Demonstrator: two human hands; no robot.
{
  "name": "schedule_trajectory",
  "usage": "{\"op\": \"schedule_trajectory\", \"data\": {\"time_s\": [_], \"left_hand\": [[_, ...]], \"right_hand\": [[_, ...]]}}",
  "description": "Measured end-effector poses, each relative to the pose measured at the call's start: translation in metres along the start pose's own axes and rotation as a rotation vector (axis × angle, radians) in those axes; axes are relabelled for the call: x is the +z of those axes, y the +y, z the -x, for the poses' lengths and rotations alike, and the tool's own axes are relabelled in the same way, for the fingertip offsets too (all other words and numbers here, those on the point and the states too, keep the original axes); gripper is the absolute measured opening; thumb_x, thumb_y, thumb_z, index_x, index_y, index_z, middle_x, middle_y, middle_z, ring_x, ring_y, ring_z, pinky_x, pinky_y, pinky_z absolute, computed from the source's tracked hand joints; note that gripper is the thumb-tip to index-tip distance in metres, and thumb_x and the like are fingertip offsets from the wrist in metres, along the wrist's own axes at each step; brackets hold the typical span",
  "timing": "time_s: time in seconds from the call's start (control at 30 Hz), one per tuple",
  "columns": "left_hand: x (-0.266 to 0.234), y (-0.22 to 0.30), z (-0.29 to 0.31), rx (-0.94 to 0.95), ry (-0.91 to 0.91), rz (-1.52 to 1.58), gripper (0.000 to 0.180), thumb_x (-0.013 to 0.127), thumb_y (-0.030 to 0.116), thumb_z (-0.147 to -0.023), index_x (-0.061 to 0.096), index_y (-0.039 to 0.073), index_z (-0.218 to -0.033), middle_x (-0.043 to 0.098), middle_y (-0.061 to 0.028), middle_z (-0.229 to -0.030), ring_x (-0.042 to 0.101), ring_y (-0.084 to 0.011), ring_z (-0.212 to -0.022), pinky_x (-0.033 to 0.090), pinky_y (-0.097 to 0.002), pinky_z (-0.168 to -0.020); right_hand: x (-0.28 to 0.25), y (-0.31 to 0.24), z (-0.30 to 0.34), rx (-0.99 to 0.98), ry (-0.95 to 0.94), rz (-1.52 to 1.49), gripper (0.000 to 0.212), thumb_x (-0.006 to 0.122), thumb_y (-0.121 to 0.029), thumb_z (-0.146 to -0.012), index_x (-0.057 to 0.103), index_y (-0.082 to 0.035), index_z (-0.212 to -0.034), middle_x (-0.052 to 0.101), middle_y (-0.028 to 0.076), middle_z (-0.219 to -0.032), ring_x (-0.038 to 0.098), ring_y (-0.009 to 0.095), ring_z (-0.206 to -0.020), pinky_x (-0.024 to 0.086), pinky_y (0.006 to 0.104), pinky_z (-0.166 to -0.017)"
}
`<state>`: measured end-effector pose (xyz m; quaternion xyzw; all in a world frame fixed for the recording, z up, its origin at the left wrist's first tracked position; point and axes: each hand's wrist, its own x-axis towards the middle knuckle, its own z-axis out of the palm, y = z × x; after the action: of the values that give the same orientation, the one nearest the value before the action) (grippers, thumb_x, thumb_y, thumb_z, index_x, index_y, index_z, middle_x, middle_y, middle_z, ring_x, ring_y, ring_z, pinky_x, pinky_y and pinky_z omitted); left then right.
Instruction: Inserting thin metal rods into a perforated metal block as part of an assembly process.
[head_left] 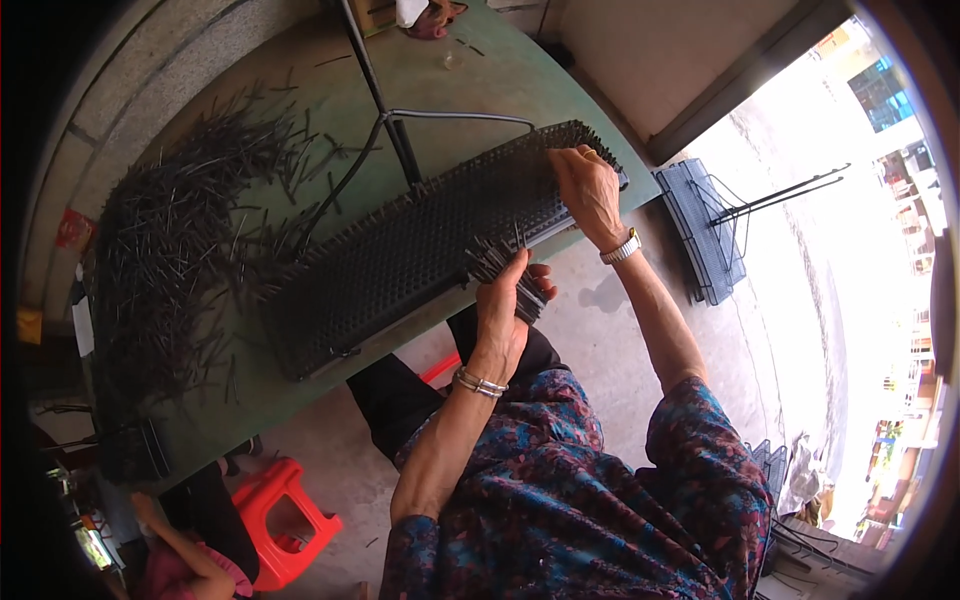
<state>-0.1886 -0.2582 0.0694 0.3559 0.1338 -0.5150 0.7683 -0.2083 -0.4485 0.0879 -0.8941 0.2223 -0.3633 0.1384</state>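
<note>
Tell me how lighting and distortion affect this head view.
Head view: the street at right is blown out white; the black perforated panel and pile of thin rods lose detail in shade; fisheye bends the green table edge; corners are vignetted black.

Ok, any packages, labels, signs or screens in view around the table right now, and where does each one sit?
Red and yellow packet: small, crumpled, at the far left edge beside the pile of black sticks.
Yellow item: at the left rim below the packet, too cut off to tell whether it is a package.
Coloured signs: far right along the sunlit street, small and blurred.
No screens show.
</note>
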Motion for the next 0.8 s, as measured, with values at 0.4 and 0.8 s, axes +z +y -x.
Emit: {"op": "schedule_trajectory", "data": {"time_s": [0.4, 0.8], "left_hand": [[0.002, 0.002, 0.001, 0.049, -0.013, 0.022, 0.019, 0.068, 0.019, -0.088, 0.061, 0.003, -0.092, 0.064, -0.0096, -0.075, 0.061, -0.0169, -0.061, 0.055, -0.0315, -0.057], [0.001, 0.006, 0.005, 0.047, -0.033, -0.003, 0.013, 0.066, 0.018, -0.09, 0.062, 0.006, -0.093, 0.065, -0.0078, -0.076, 0.062, -0.0167, -0.063, 0.055, -0.0337, -0.061]], "right_hand": [[-0.006, 0.001, 0.002, 0.18, 0.003, -0.074, 0.017, 0.066, -0.022, -0.086, 0.073, -0.009, -0.094, 0.063, 0.009, -0.078, 0.062, 0.022, -0.07, 0.047, 0.0347, -0.063], [-0.004, -0.008, 0.004, 0.22, 0.009, -0.006, 0.021, 0.065, -0.029, -0.087, 0.074, -0.013, -0.098, 0.064, 0.007, -0.082, 0.063, 0.024, -0.077, 0.047, 0.0352, -0.068]]}}
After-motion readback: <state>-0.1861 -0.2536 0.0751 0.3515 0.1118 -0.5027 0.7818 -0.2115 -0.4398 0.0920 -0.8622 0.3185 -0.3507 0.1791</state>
